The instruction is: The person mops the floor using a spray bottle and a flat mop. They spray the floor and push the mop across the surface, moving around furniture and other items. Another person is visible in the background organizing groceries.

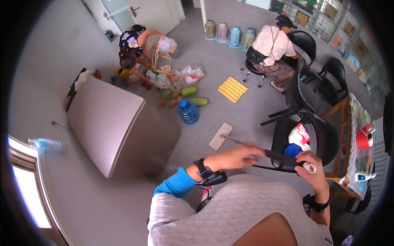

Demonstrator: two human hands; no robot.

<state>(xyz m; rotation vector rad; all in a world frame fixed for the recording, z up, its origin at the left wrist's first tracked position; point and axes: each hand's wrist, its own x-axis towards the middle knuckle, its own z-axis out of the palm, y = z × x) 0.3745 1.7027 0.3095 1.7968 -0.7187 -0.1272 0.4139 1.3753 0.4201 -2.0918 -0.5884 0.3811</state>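
A flat mop's rectangular head (pixel 218 138) lies on the grey floor before me. From it a thin metal pole rises toward me and runs into a thick black grip (pixel 281 157) with a pale, hollow end. My right hand (pixel 312 172) is closed around the upper end of that grip. My left hand (pixel 235 157), slightly blurred, has its fingers over the pole just below the black grip, its thumb apart from them. Whether those fingers close around the pole is hidden. A black strap and device sit on my left wrist.
Black chairs (pixel 303 89), one bearing cloth items, and a table (pixel 357 181) stand right. A large cabinet-like appliance (pixel 107 107) is left. A blue water bottle (pixel 188 112), egg tray (pixel 233 89), vegetables (pixel 189 91) and flasks (pixel 235 36) lie beyond. One person (pixel 134 43) bends; another (pixel 271 46) sits.
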